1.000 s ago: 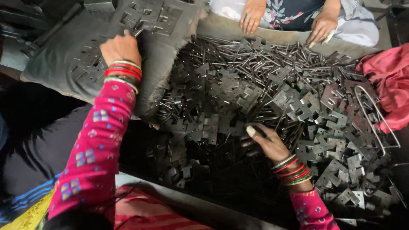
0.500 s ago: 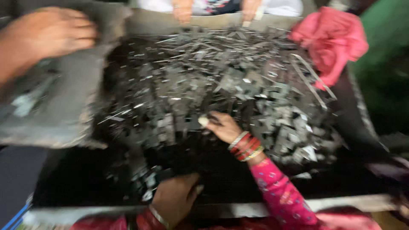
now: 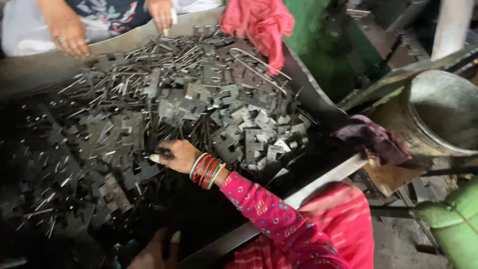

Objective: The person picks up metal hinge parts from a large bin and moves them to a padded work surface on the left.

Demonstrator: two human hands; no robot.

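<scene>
Right hand [image 3: 177, 155] is pinching thin rods among stamped plates [image 3: 234, 129], sorting under way; left hand [image 3: 154, 251] is resting low, grip unclear.

Pink patterned sleeve [image 3: 264, 209], stacked bangles [image 3: 206, 171]

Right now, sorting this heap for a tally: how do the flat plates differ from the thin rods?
The flat plates are broad, notched sheet pieces; the thin rods are narrow and straight. Plates crowd the near and middle pile around the right hand; rods lie mostly toward the far edge. Both are dark grey metal, loosely jumbled in one tray.
</scene>
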